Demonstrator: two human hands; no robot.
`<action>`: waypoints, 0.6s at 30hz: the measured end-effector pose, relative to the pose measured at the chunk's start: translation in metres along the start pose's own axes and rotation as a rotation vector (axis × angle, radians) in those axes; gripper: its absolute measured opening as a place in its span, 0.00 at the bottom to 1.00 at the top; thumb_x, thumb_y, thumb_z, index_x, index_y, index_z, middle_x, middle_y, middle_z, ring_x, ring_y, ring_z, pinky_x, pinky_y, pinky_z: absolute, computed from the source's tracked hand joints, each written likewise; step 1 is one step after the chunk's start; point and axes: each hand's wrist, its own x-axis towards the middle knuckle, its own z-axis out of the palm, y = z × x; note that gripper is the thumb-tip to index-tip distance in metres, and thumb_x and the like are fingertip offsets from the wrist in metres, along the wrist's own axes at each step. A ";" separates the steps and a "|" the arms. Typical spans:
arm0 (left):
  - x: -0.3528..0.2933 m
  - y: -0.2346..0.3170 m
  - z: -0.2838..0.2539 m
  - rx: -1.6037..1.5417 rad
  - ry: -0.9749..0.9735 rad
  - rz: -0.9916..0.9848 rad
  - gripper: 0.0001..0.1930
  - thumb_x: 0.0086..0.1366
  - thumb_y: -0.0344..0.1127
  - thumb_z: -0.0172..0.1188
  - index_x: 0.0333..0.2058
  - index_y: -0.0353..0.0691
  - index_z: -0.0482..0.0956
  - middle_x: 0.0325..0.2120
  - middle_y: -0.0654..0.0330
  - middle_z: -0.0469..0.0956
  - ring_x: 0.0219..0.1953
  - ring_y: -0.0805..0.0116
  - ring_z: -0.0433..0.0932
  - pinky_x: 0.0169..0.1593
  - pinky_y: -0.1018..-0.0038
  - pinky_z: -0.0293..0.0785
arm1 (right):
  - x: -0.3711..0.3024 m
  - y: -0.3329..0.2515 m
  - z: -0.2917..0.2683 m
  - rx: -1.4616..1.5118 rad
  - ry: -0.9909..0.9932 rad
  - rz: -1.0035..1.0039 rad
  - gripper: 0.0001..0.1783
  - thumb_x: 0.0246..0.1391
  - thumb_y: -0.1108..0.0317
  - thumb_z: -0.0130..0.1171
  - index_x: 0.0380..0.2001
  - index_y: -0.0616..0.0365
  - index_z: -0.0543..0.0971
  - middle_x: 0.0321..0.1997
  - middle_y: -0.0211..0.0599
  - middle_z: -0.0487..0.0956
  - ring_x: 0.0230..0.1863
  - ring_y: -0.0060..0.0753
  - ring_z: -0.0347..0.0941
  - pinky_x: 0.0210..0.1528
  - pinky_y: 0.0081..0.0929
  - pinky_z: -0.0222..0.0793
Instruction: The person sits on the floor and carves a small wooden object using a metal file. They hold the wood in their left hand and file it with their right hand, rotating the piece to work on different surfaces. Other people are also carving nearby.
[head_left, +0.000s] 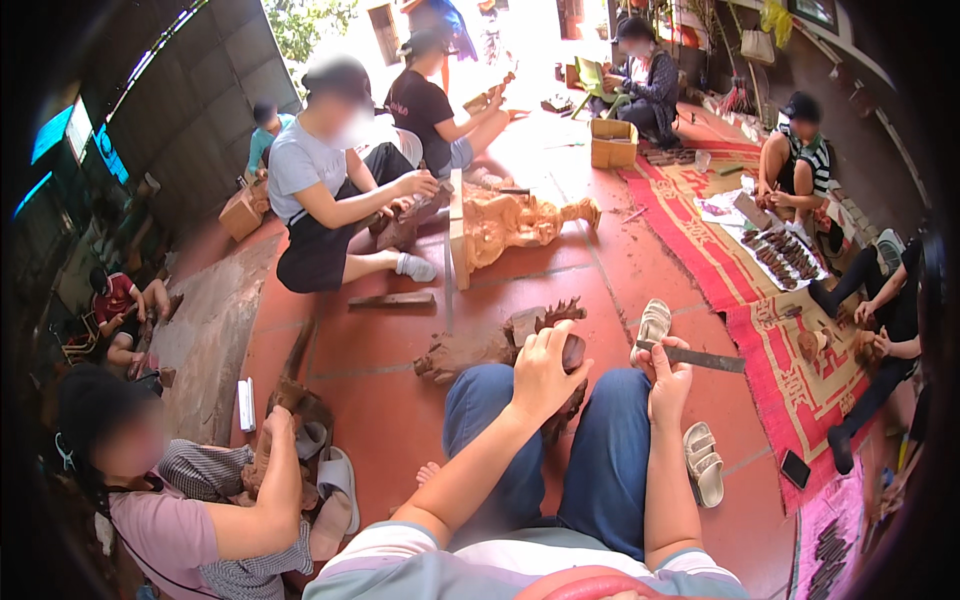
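A stiff-looking file-like tool [712, 359] is sensibly gripped by one end in the right hand [668, 386]; a hard-looking wooden piece [573, 352] is clasped in the left hand [544, 376].

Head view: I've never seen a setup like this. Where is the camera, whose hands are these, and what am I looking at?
There is no robot here. The single picture comes from a wide fisheye camera on a person's head, looking down, so straight edges bend near the rim. The bare forearms rising from the lower edge are the wearer's. The left hand grips a dark brown piece above the knees; the right hand holds a flat dark strip, perhaps a file. On the tiled floor lie a large carved wooden figure, pale sandals and a red patterned mat. Other people sit around.
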 end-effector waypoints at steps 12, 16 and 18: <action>-0.042 0.025 -0.031 -0.026 -0.046 -0.046 0.26 0.44 0.34 0.71 0.43 0.45 0.69 0.41 0.58 0.72 0.45 0.53 0.72 0.46 0.62 0.72 | -0.018 -0.021 -0.007 0.041 -0.023 -0.073 0.06 0.61 0.74 0.52 0.41 0.57 0.72 0.40 0.33 0.77 0.39 0.22 0.76 0.47 0.23 0.76; -0.035 0.023 -0.041 -0.108 -0.060 -0.095 0.30 0.45 0.33 0.71 0.46 0.42 0.64 0.42 0.56 0.72 0.48 0.54 0.72 0.50 0.63 0.70 | -0.021 -0.029 -0.007 0.048 -0.013 -0.081 0.06 0.61 0.74 0.52 0.41 0.58 0.72 0.43 0.34 0.77 0.39 0.22 0.76 0.47 0.23 0.76; -0.024 0.014 -0.035 -0.184 -0.097 -0.099 0.31 0.45 0.33 0.71 0.47 0.41 0.64 0.43 0.55 0.72 0.49 0.54 0.72 0.51 0.64 0.70 | -0.018 -0.027 -0.009 0.042 -0.001 -0.072 0.06 0.61 0.74 0.52 0.41 0.57 0.72 0.44 0.34 0.77 0.39 0.22 0.76 0.47 0.23 0.76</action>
